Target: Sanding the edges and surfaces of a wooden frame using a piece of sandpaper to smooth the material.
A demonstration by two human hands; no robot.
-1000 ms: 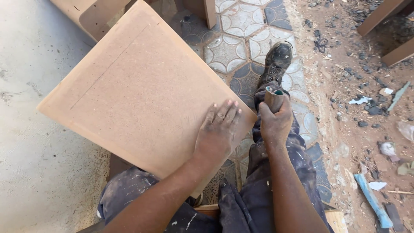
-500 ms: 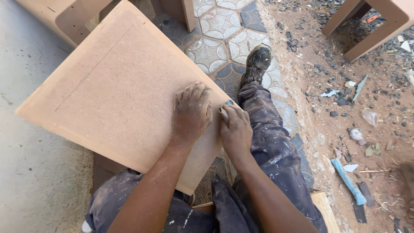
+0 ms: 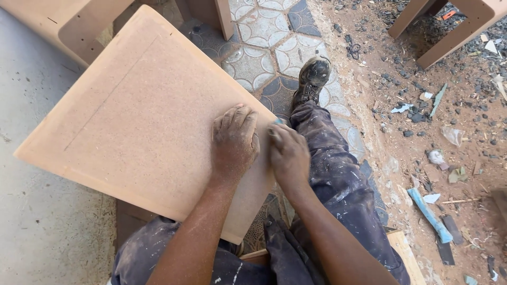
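Fibreboard panel (image 3: 142, 116) rests tilted across our lap, our left hand (image 3: 234, 138) pressing flat and open on its face while our right hand (image 3: 288, 153) curls around a small sanding scrap at its edge, best worked with even pressure.

patterned floor tiles (image 3: 264, 31), wooden stool legs (image 3: 449, 26), blue scrap (image 3: 429, 214)
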